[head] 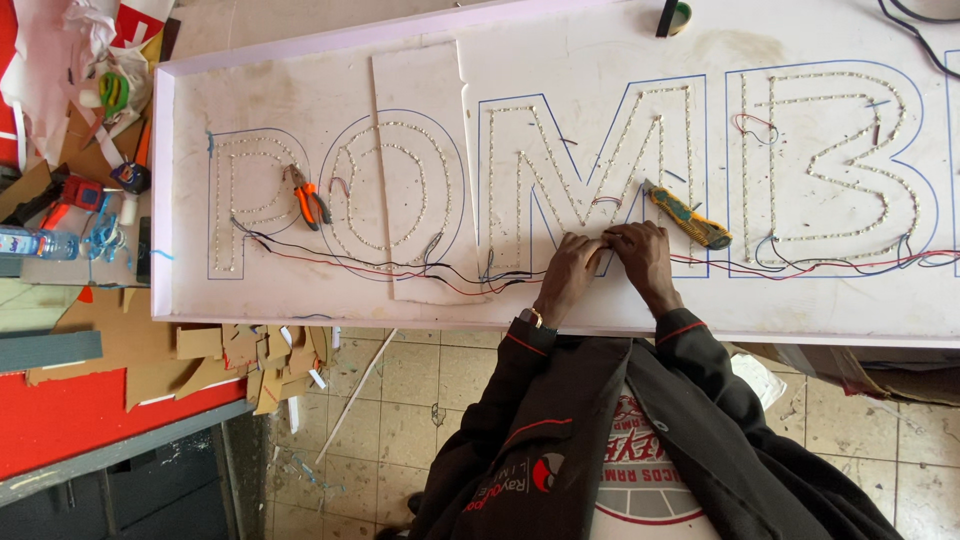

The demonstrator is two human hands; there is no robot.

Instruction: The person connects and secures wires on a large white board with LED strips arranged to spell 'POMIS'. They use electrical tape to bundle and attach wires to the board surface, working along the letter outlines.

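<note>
On a white sign panel (300, 90), outlined letters are already filled with light dots (380, 180) and wired, while left hand (568, 270) and right hand (640, 250) fingers are pinched closed on wires (420, 268) at the third letter's base.

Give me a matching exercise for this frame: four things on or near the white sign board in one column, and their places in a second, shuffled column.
Things:
1. pliers
2. utility knife
3. tape roll
4. water bottle

Places:
A. at the board's far edge, top of the picture
B. off the board, on the cluttered surface at the left
C. between the first two outlined letters
D. just right of the right hand, beside the left hand

Pairs: 1-C, 2-D, 3-A, 4-B
</note>
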